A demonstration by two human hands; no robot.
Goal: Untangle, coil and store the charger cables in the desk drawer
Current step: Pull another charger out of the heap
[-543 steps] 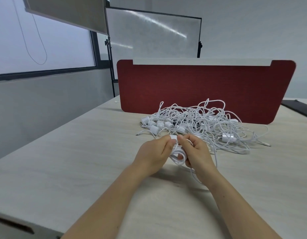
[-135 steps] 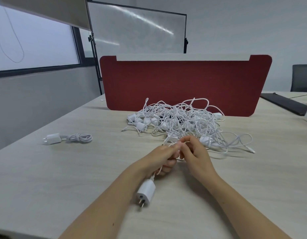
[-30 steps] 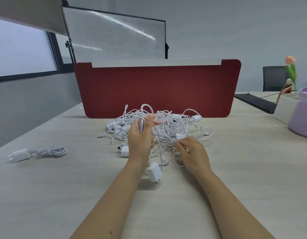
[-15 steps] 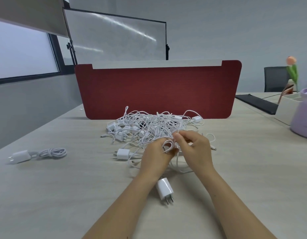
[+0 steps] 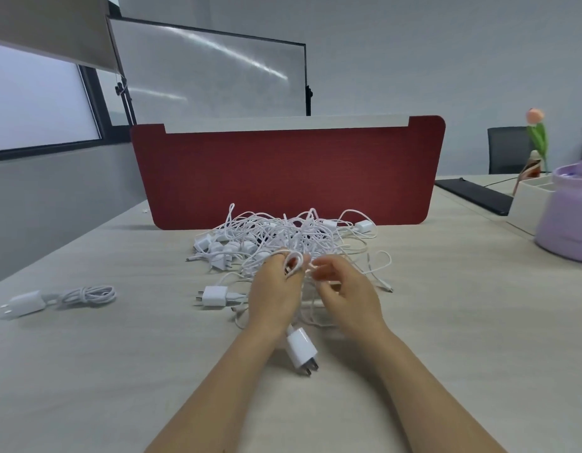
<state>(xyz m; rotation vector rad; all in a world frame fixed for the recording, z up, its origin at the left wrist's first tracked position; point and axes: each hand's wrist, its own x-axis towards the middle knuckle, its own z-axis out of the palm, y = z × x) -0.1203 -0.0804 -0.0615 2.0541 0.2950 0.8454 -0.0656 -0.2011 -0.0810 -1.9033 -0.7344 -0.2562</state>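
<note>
Held the left hand [image 5: 276, 289] up at the near edge of the tangle [image 5: 283, 237], fingers curled with a loop of white cable [image 5: 294, 259] wrapped round them, most likely to serve as a form for the coil. Pinched the same cable just beside that loop with the right hand [image 5: 345, 289], thumb against fingertips as far as the blur allowed, apparently to feed and guide the next turn. Let the cable's adapter [image 5: 301, 349] hang below the left wrist, prongs toward the camera, just above or touching the desk [image 5: 119, 371]; could not tell which. Probably hung it free to weigh the strand straight. Trailed the rest of the cable back into the tangle, heaped before the red divider [image 5: 283, 174], so judged it not yet fully freed. Had one coiled charger [image 5: 61, 297] lying well apart at the far left of the desk, seemingly finished and awaiting storage. Had a second adapter [image 5: 215, 296] flat on the desk just beside the left hand. Saw no drawer anywhere.
</note>
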